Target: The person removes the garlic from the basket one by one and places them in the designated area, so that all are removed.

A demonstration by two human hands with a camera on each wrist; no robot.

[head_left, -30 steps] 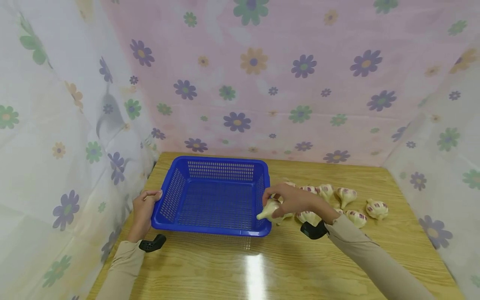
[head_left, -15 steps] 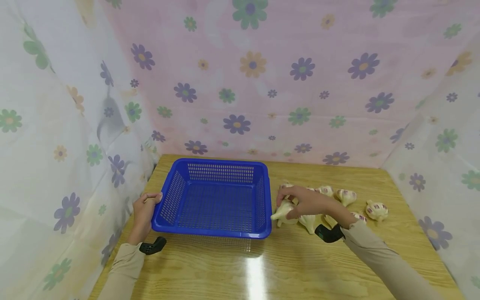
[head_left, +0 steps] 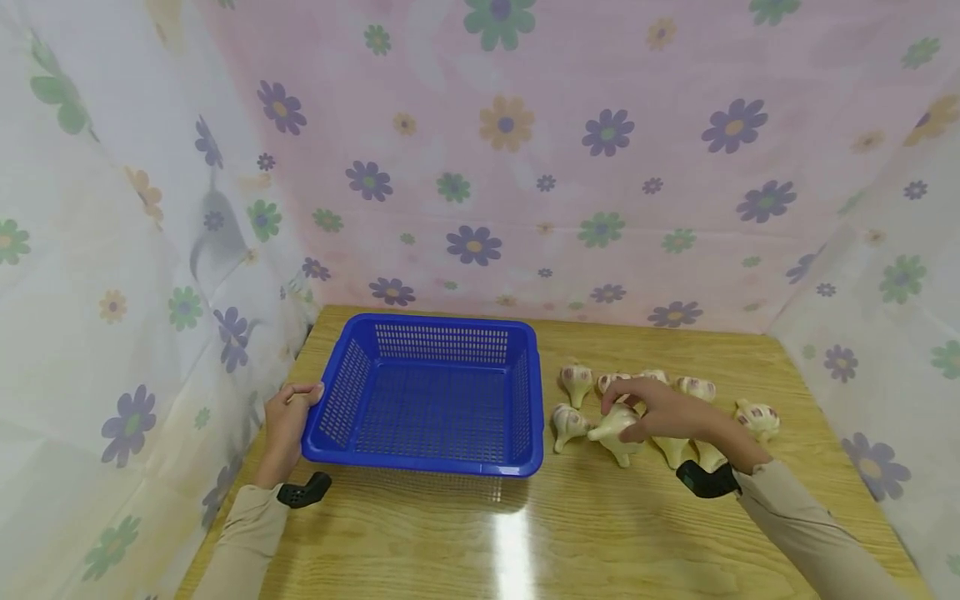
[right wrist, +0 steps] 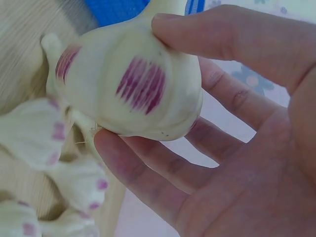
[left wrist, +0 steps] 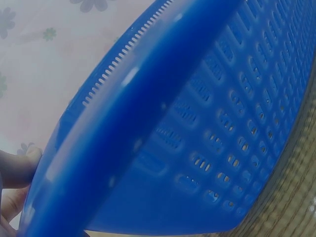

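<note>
My left hand (head_left: 287, 421) grips the left rim of a blue plastic basket (head_left: 423, 467), whose mesh floor shows. In the left wrist view, the fingers (left wrist: 17, 170) wrap the basket's rim (left wrist: 113, 103). To the right of the basket, my right hand (head_left: 663, 410) holds a garlic bulb (head_left: 617, 423) between thumb and fingers. Seen from the right wrist, this bulb (right wrist: 133, 84) is cream with purple streaks, its stem pointing away. Loose garlic bulbs lie around that hand, one (head_left: 570, 423) just left of the held one and another (head_left: 576, 382) behind it.
Several more bulbs lie under and behind the right hand, with one garlic bulb (head_left: 759, 418) farthest right. The wooden table (head_left: 420, 542) is walled by flowered cloth (head_left: 420, 208) at the back and both sides.
My right hand has carried the garlic bulb rightward, from the basket's right rim to among the loose bulbs. The left hand keeps its grip on the basket, which stays in place.
</note>
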